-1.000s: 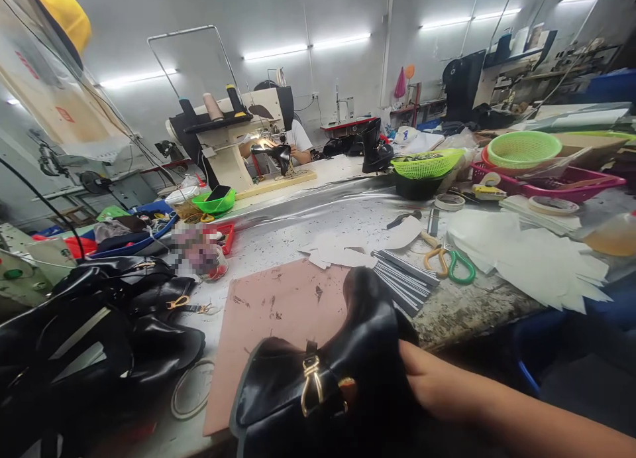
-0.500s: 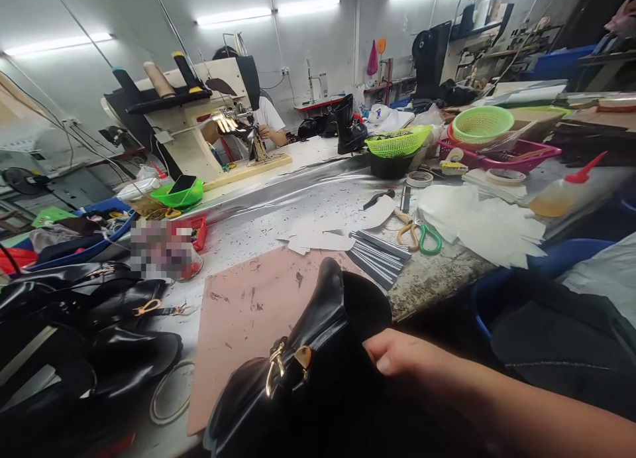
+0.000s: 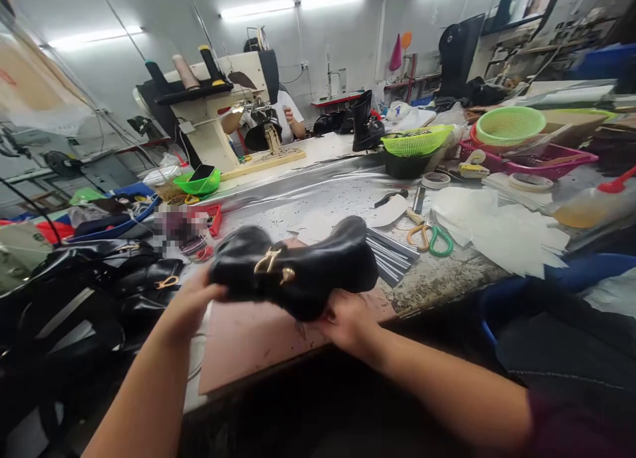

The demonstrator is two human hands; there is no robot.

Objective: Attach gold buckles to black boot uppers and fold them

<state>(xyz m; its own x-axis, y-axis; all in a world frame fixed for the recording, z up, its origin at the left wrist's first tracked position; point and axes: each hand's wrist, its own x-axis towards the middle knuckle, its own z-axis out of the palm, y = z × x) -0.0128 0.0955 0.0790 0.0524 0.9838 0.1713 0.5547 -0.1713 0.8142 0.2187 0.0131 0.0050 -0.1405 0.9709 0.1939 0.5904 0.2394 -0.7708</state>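
Over the pink board (image 3: 248, 352), two hands hold a black boot (image 3: 318, 266) that lies on its side in the air. The left hand (image 3: 196, 299) has its left end, with the thumb on the near side; the far fingers are hidden, so I cannot tell how tight they are. The right hand (image 3: 350, 322) pinches the low edge near the other end, with its fingers curled in. A gold buckle (image 3: 268, 261) shines on the boot, on the side that faces us. Left of the board is a big heap of shiny black pieces (image 3: 144, 305). Just past the boot, on the right, thin strips (image 3: 392, 256) lie on the table (image 3: 427, 289). Near them are scissors loops (image 3: 440, 241), one green and one tan, and then a pile of white paper (image 3: 501, 226). A tape roll (image 3: 436, 180) lies farther back, and a bottle (image 3: 586, 203) with a red tip is off to the right. A green basket (image 3: 417, 142) sits on a black one (image 3: 410, 165), and another black boot stands up just behind. Far off to the left, a person in white (image 3: 289, 116) sits behind a sewing machine (image 3: 243, 73).
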